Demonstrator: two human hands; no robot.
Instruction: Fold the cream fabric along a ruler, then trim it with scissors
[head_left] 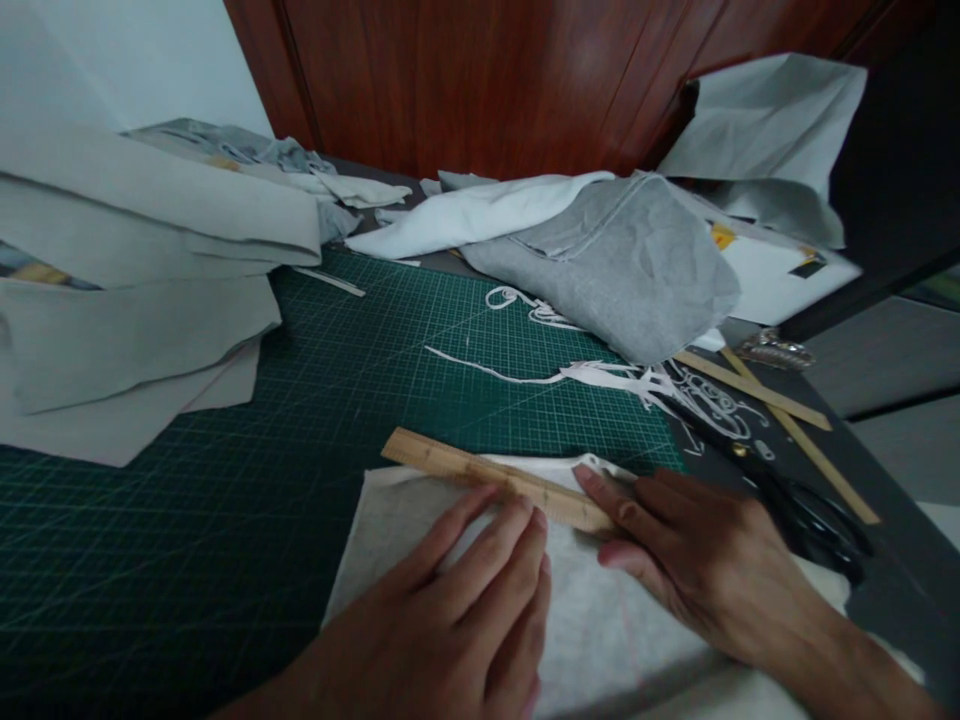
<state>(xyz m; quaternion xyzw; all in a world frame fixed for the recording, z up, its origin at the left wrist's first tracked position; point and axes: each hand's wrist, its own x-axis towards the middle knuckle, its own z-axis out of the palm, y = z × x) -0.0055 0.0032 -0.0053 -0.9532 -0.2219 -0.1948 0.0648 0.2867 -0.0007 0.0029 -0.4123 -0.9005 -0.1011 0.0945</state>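
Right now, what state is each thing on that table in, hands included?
Cloth, spread out
Ruler, lying along the cloth's far edge
Left hand, open, fingertips on the ruler
Right hand, open, thumb and forefinger spread at the ruler's end
Scissors, lying down, blades partly hidden
White strips, loose, tangled
Grey fabric, folded
Cutting mat, flat, partly covered

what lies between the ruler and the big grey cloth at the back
Thin white scraps on the green mat lie between the ruler and the cloth in the head view.

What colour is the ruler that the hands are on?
Light tan, wood-like: the ruler shows in the head view, clearest toward its left end.
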